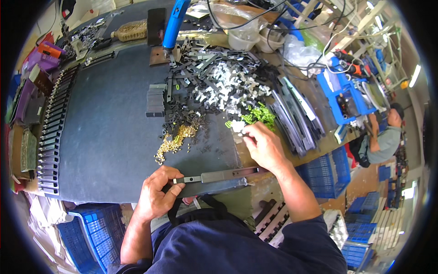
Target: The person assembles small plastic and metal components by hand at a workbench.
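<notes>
My left hand [156,192] is closed around the left end of a long grey metal slide-like bar [223,175], which lies level along the table's front edge. My right hand [267,148] is over a few small white pieces [237,125], its thumb and fingers pinched together at their edge. Whatever is between those fingertips is too small to make out. Just beyond the white pieces lies a heap of bright green plastic parts [261,115]. Small brass-coloured pins [172,144] are scattered between my hands, farther in.
A large pile of silver clips [228,86] and dark metal strips [194,61] covers the table's far middle. Stacked grey blocks [156,100] stand left of it. A blue electric screwdriver [175,25] hangs above. Finished-looking bars [50,132] line the left edge. Long dark channels [294,121] lie right.
</notes>
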{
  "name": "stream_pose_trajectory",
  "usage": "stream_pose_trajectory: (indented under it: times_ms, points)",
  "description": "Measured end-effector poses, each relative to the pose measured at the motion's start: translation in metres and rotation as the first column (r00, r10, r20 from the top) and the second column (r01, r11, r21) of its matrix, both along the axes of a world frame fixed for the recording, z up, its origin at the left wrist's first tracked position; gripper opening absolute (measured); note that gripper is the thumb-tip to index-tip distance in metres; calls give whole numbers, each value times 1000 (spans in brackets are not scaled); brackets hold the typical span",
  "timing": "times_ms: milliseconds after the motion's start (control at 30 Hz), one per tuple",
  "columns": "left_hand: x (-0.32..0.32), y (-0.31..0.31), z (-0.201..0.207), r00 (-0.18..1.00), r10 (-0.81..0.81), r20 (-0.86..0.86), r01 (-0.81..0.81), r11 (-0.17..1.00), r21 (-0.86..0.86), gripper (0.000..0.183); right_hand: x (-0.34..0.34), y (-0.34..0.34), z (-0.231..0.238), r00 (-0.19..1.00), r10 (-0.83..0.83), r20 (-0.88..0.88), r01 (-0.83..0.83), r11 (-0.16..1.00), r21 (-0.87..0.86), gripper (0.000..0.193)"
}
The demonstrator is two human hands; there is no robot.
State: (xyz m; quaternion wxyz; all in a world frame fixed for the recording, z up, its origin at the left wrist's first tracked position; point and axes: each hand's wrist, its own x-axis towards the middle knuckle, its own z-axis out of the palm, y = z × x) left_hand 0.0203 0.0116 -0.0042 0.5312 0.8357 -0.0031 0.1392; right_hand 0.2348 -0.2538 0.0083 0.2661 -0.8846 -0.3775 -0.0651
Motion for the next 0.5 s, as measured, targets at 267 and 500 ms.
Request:
stream_pose_trajectory:
  times_ms: [267,500]
  points:
    - [-1,-3,1,1000,31,-3,-31,999,-24,18,7,10,-8,996,57,-62,-54,997,53,16]
    - [0,-1,1,1000,13,8,-13,1000,18,21,0,12,-5,999,31,-34,-32,999,-8,21]
